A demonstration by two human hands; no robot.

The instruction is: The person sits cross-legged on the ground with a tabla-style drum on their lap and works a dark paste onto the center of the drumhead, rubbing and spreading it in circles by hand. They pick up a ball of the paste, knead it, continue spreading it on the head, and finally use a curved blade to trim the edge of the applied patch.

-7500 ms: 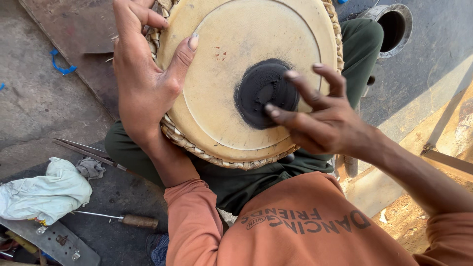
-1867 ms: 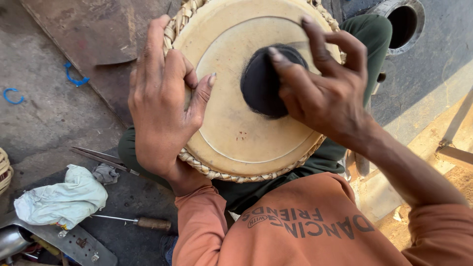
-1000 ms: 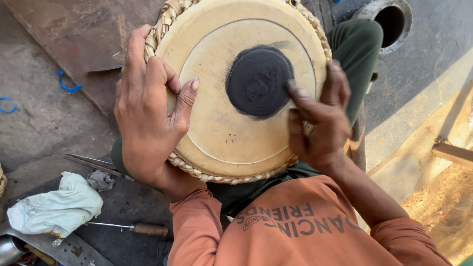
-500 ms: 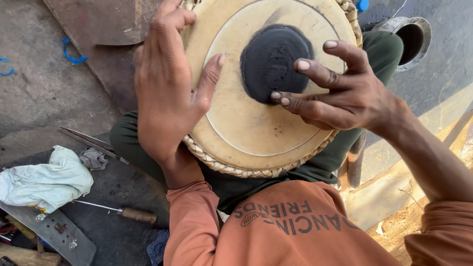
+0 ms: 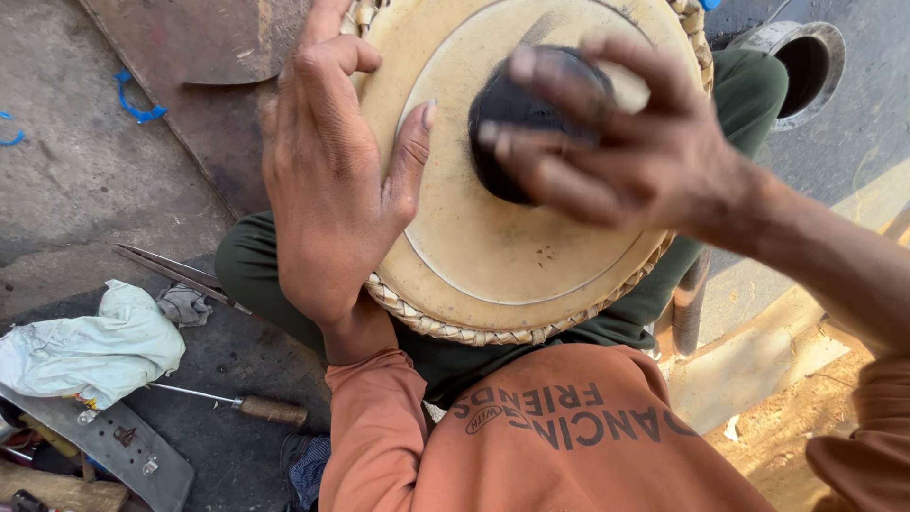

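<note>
A round hand drum (image 5: 493, 256) rests in my lap, its pale skin facing up, with a black circular patch (image 5: 498, 123) near the middle and a braided rim (image 5: 455, 327). My left hand (image 5: 327, 180) lies flat over the drum's left edge, thumb pressed on the skin. My right hand (image 5: 616, 142) hovers blurred over the black patch, fingers spread and holding nothing. It hides part of the patch.
On the grey floor at left lie a crumpled pale cloth (image 5: 90, 346), long scissors (image 5: 180, 275), a wooden-handled awl (image 5: 237, 406), a metal plate (image 5: 114, 446) and blue plastic rings (image 5: 137, 100). A round metal pipe opening (image 5: 806, 62) sits at top right.
My right hand has swung up and left across the black patch and is now blurred with motion. My left hand stays on the drum's left edge.
</note>
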